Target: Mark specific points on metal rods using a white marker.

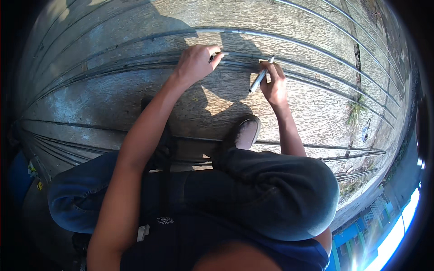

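Long thin grey metal rods point(312, 67) run from left to right across the concrete ground in front of me. My left hand point(195, 62) is closed at the middle rods, thumb and forefinger pinched around one of them. A small dark spot shows inside that pinch; I cannot make out what it is. To its right, my right hand point(274, 83) grips a grey marker point(257, 83) between thumb and fingers, just on the near side of the same rods. The marker is tilted, one end up by the rods and its darker end toward me.
More rods point(289, 143) lie beside and under my feet, and a bundle point(54, 147) gathers at the left. My shoe point(247, 132) stands on the ground close to the rods. Grass point(356, 110) grows from a crack at the right. Shadows fall over the middle.
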A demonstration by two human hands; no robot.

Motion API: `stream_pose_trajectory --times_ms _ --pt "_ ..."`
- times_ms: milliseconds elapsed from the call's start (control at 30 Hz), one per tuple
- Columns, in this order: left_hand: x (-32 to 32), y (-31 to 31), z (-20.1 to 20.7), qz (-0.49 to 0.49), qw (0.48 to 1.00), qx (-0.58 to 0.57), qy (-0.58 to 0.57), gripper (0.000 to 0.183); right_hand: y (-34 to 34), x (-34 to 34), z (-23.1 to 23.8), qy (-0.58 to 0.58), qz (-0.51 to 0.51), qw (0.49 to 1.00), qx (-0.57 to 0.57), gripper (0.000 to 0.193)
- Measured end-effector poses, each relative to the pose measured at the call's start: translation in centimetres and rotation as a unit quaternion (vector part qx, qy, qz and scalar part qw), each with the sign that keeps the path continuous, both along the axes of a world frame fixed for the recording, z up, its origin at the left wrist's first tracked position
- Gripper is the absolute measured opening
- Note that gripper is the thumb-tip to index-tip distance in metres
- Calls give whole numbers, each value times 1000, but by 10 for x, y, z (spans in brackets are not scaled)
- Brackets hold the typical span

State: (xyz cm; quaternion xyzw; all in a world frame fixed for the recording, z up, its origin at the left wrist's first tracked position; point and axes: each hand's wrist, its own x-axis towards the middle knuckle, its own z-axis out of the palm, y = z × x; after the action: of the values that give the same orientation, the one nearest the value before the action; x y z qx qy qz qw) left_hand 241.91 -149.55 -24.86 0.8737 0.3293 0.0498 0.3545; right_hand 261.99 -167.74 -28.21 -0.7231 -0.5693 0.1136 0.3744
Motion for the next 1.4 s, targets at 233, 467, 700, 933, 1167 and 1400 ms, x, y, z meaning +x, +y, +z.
stream_pose_trajectory --times_ms 233,467,700,933,1167,1400 --pt "-15 -3 -27 -50 991 66 108 24 -43 55 -10 -34 -27 995 -84 32" --pt "-30 3 -41 -95 984 117 93 18 -29 72 -14 -4 38 994 -105 40" --pt "-41 24 -48 -272 923 256 92 9 -27 68 -22 -31 71 987 -140 29" --pt "-55 54 -36 -298 934 199 4 24 -16 55 0 54 121 984 -122 30" --pt "-75 66 -2 -242 970 -7 34 43 -6 57 34 131 147 967 -163 36" --pt "-70 73 35 -241 966 86 20 50 6 80 30 303 157 932 -122 29"
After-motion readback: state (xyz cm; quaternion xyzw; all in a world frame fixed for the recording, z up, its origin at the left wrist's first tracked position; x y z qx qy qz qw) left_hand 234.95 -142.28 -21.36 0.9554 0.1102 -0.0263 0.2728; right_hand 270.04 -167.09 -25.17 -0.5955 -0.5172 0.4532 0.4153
